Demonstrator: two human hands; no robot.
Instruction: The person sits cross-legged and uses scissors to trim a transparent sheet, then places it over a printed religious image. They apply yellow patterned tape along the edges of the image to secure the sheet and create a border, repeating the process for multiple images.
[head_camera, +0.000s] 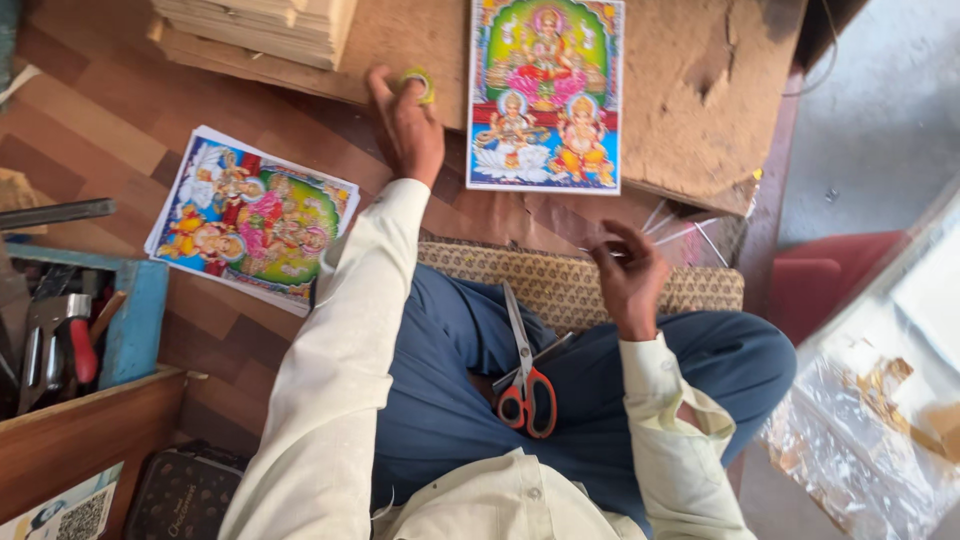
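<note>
Lying at far left, a blue wooden tool tray (135, 330) holds red-handled pliers (60, 345). Beside it, a stack of colourful religious prints (250, 220) rests on the brown wood floor (100, 120). Left hand (405, 125) reaches forward, fingers (380, 85) closed on a small yellow-green tape roll (420, 84) on the brown board table (680, 90). One colourful print (545, 95) lies flat just right of it. Red-handled scissors (525, 375) rest on the lap. Right hand (628, 275) raised, fingers (615, 235) pinched together; whether they hold something, cannot tell.
</note>
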